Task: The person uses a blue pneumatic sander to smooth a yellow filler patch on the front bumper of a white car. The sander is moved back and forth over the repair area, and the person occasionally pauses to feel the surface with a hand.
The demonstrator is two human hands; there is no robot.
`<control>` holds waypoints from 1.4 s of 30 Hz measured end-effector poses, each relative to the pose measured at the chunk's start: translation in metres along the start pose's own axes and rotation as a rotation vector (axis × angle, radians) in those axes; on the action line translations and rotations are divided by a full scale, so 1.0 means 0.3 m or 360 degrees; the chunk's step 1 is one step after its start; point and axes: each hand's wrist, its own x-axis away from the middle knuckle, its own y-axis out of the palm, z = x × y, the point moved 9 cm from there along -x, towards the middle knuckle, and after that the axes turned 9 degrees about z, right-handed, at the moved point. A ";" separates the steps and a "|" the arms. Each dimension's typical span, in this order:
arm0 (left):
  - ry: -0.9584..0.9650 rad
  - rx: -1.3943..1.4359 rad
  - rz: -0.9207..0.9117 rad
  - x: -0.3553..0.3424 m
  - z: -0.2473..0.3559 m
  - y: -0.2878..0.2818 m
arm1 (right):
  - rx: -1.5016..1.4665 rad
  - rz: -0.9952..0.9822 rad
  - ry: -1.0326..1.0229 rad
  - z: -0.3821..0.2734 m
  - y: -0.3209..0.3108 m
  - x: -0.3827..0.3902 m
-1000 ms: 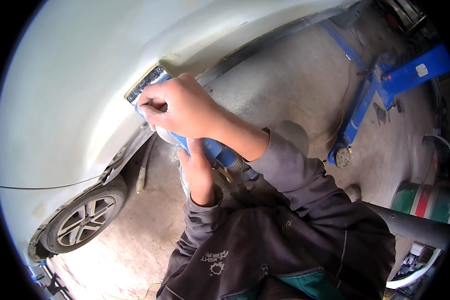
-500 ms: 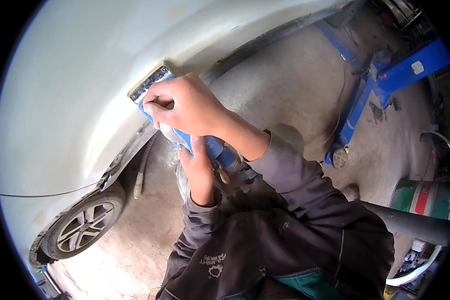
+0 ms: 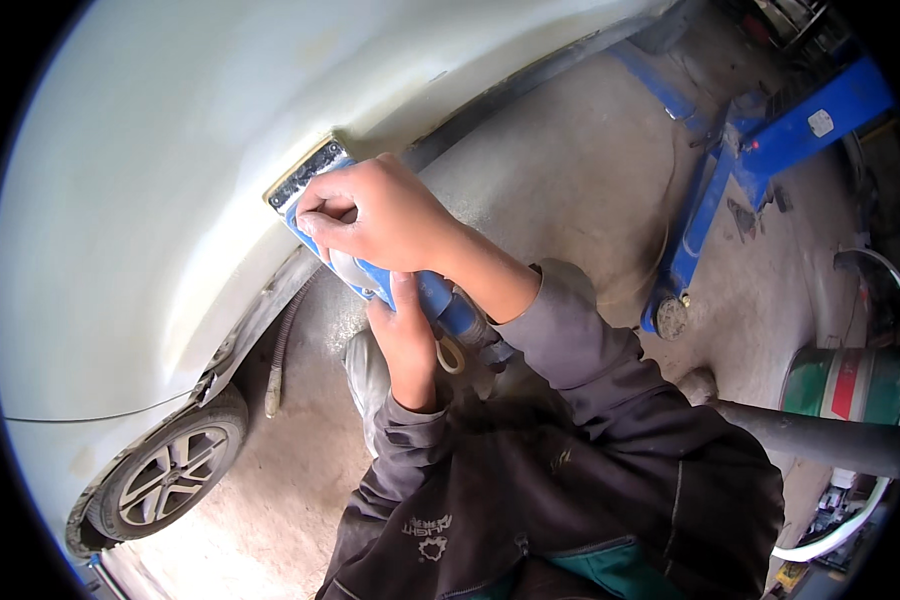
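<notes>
A blue-and-white power sander (image 3: pixel 348 268) has its flat rectangular pad (image 3: pixel 308 178) against the lower side of a pale car body (image 3: pixel 140 230). My right hand (image 3: pixel 385 215) lies over its front part, thumb and fingers curled in and closed on it. Lower down, near the hose end, my left hand (image 3: pixel 405 335) grips the sander's body, its thumb showing along the top. The left fingers are mostly hidden beneath the tool. Pale dusty patches show on the panel around the pad.
A car wheel (image 3: pixel 170 480) is at the lower left, with a ribbed hose (image 3: pixel 285 350) hanging beside it. On the right, a blue lift arm (image 3: pixel 705 225) stands over the concrete floor (image 3: pixel 540 150). A dark pipe (image 3: pixel 820 437) passes in front of a green-and-red drum (image 3: pixel 805 385).
The view has tilted slightly. Both hands and the sander have shifted a little to the right along the panel, with the same hold on the tool.
</notes>
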 end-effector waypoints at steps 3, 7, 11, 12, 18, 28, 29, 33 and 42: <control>-0.0094 -0.0004 -0.0075 -0.017 0.001 0.046 | -0.0137 -0.0073 0.0228 0.027 -0.031 -0.029; 0.0034 0.0009 0.0036 -0.005 -0.012 0.052 | -0.0063 -0.0029 0.0160 0.024 -0.061 -0.018; -0.0065 0.0072 -0.0115 -0.029 -0.026 0.121 | -0.0090 -0.0012 0.0229 0.060 -0.108 -0.033; -0.0031 0.0091 -0.0097 -0.034 -0.021 0.130 | -0.0025 -0.0055 0.0254 0.050 -0.118 -0.043; -0.0088 -0.0041 -0.0218 -0.064 -0.039 0.211 | -0.0155 0.0249 0.0388 0.130 -0.260 -0.019; 0.0007 -0.0126 -0.0350 -0.098 -0.033 0.291 | -0.0010 0.0399 0.0376 0.144 -0.355 -0.030; -0.0007 -0.0246 -0.0378 -0.112 -0.052 0.306 | -0.0019 0.0445 0.0371 0.170 -0.387 -0.028; 0.0018 -0.0237 -0.0398 -0.121 -0.034 0.337 | 0.0005 0.0510 0.0379 0.171 -0.435 -0.033; -0.0013 -0.0400 -0.0409 -0.126 -0.042 0.353 | 0.0008 0.0493 0.0408 0.175 -0.442 -0.034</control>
